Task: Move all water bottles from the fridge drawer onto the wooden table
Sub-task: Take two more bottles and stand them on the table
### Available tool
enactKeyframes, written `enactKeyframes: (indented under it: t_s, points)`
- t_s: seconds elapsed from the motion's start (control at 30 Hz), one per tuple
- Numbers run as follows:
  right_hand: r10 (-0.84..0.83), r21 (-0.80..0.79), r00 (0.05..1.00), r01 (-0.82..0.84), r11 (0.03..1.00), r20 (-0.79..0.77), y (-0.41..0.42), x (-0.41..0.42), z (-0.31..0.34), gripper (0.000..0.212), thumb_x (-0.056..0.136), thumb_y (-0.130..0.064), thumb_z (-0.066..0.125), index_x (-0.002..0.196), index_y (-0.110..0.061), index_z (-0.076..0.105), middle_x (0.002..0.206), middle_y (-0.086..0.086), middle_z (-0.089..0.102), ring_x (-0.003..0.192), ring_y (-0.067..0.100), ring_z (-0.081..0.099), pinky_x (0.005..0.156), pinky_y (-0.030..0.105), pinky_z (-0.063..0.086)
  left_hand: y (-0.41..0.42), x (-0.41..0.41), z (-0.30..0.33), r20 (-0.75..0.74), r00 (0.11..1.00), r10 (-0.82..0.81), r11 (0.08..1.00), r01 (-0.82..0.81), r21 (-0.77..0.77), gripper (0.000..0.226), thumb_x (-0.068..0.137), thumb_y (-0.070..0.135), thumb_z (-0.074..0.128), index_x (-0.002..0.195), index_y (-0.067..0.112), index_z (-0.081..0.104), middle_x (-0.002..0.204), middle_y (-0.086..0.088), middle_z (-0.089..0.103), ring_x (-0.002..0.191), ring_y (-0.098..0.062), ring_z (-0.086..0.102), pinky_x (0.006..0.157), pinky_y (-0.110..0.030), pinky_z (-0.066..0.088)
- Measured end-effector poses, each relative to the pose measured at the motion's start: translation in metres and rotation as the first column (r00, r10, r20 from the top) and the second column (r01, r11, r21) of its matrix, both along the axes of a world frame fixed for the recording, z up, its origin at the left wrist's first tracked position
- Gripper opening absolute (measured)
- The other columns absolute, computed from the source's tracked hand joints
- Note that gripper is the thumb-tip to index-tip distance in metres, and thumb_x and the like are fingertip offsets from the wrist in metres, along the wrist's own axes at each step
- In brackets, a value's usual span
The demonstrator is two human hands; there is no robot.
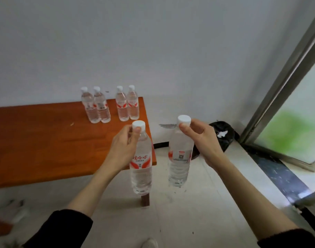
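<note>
My left hand grips a clear water bottle by its neck, just under the white cap; it hangs upright over the right front corner of the wooden table. My right hand holds a second water bottle the same way, hanging above the floor to the right of the table. Several more bottles with white caps and red-and-white labels stand upright at the table's far right, near the wall. The fridge drawer is out of view.
A white wall runs behind the table. A black bag lies on the floor in the corner to the right. A window with a metal frame and a dark sill fills the right side. One table leg shows below the left bottle.
</note>
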State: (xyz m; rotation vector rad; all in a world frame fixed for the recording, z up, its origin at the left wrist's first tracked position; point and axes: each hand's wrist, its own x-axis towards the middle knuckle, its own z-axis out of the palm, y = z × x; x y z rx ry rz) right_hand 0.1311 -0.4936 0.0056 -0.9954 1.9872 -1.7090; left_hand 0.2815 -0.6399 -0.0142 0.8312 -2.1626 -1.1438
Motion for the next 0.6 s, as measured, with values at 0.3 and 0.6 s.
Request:
enactKeyframes:
  t_s: [0.3,0.6]
  points:
    - [0.242,0.173,0.954,-0.211,0.962,-0.178,-0.184,-0.036,-0.015,0.031,0.087,-0.03,0.058,0.114,-0.014,0.063,0.105,-0.014,0.061,0.093,-0.005,0.054,0.075,0.007,0.041,-0.158,-0.013,-0.013,0.08,0.974,0.212,0.977,-0.21,-0.026,0.044,0.093,0.04,0.032,0.128,0.015,0.044,0.116,0.006,0.049,0.11,-0.01,0.046,0.086,-0.026,0.038]
    - [0.33,0.261,0.926,-0.278,0.924,-0.185,-0.341,-0.037,-0.054,0.023,0.088,-0.03,0.057,0.109,-0.02,0.059,0.099,-0.011,0.059,0.082,-0.008,0.052,0.068,0.007,0.039,-0.297,-0.015,-0.041,0.188,0.938,0.292,0.956,-0.288,-0.053,0.038,0.095,0.033,0.032,0.123,0.011,0.045,0.107,0.003,0.041,0.106,-0.014,0.046,0.084,-0.025,0.04]
